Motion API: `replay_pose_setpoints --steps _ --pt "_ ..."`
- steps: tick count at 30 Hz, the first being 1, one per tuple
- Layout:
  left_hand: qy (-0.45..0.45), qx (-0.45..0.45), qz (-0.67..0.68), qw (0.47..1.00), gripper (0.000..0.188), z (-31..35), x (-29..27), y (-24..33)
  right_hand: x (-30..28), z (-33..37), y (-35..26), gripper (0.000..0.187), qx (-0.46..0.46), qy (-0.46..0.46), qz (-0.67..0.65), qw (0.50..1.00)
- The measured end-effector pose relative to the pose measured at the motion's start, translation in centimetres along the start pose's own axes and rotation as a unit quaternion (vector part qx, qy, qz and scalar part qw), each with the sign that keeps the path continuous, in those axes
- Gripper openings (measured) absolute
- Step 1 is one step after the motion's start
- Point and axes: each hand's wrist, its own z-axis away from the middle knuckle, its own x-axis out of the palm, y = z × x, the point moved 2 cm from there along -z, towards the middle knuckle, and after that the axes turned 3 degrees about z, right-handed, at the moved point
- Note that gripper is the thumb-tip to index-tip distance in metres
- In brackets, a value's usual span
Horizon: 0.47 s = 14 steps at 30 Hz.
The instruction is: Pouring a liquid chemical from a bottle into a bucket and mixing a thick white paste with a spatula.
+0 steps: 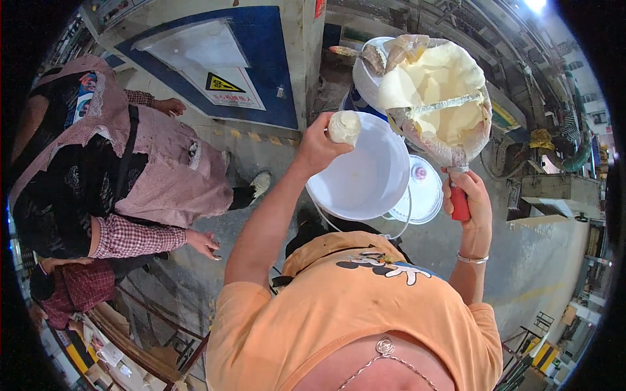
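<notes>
My left hand [321, 146] is closed around a bottle-like object [344, 128], its rounded top smeared cream, above the left rim of a white bucket [360, 195]. A few pale smears show inside that bucket. My right hand [471, 194] grips the red handle of a paintbrush [460, 203]. Its pale, paste-coated bristles touch the near outer edge of a pail [486, 120] that holds cream-coloured paste. Dried paste crusts the pail's rim, and a coated bar crosses its mouth. Part of the bottle-like object is hidden by my fingers.
Left of me stands a person in a pink checked apron [166, 166]; another sleeve [81, 293] shows behind. A blue cabinet [261, 39] stands ahead. A second brush [372, 57] rests on another bucket [365, 85]. A white lid [424, 195] lies beside the white bucket.
</notes>
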Motion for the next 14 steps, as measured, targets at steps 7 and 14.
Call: replay_pose_setpoints --steps 7,14 --pt "0.007 0.016 -0.046 0.999 0.065 -0.1 0.6 -0.6 -0.4 -0.2 0.4 0.032 -0.002 0.004 -0.003 1.000" --pt "-0.007 0.004 -0.019 1.000 0.066 0.1 0.9 0.0 -0.6 -0.2 0.4 0.034 -0.003 -0.001 0.009 1.000"
